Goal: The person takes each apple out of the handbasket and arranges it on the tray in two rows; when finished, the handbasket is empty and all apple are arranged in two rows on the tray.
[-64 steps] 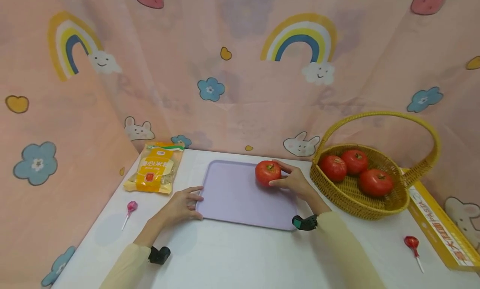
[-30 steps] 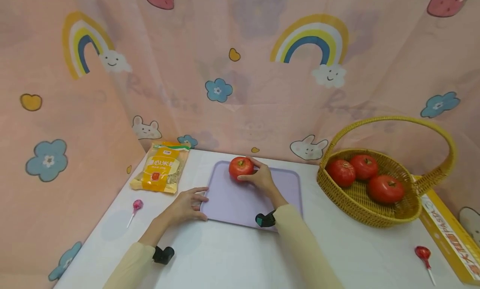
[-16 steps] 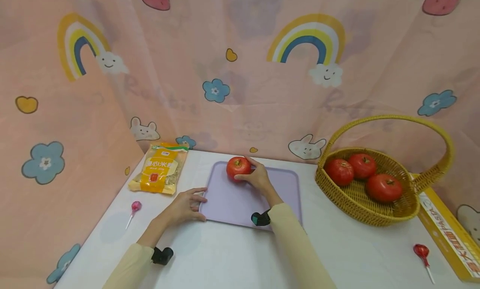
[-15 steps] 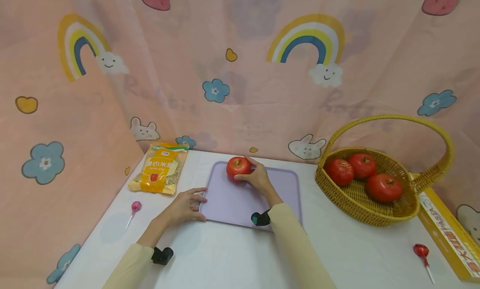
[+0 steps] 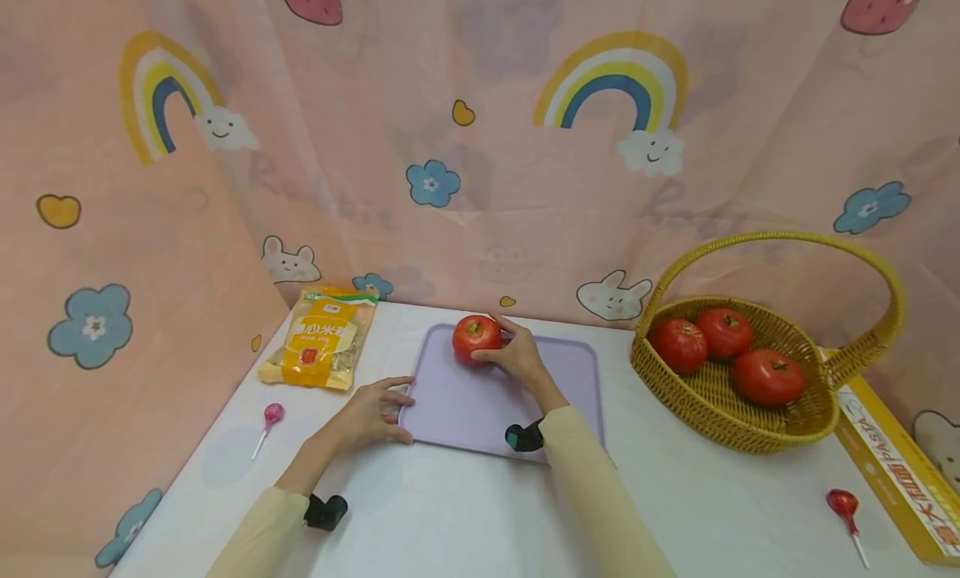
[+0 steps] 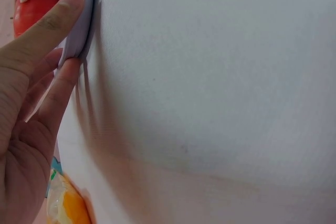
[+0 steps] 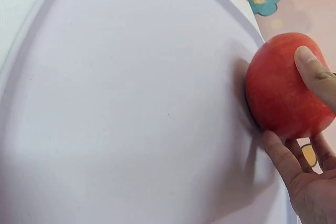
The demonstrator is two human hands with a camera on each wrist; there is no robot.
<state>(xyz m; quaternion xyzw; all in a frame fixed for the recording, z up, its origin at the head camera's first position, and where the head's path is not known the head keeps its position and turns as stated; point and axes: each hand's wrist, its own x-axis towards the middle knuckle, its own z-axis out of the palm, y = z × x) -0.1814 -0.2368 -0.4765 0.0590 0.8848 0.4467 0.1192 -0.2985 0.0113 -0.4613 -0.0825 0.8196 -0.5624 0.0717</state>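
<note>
Your right hand (image 5: pixel 519 354) is gripping one round red fruit (image 5: pixel 476 338), thumb and fingers curving about its side; the fruit is sitting at the far-left part of one rectangular lilac tray (image 5: pixel 457 403). Your left hand (image 5: pixel 367 413) is touching that tray's left edge, fingers lying apart. One oval yellow wicker basket (image 5: pixel 693 413) with arched handle is standing to the right, holding three red fruits (image 5: pixel 723 334).

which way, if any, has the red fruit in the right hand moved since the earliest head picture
Yes, left: the red fruit in the right hand has moved across the lilac tray, nearer the yellow food bag.
</note>
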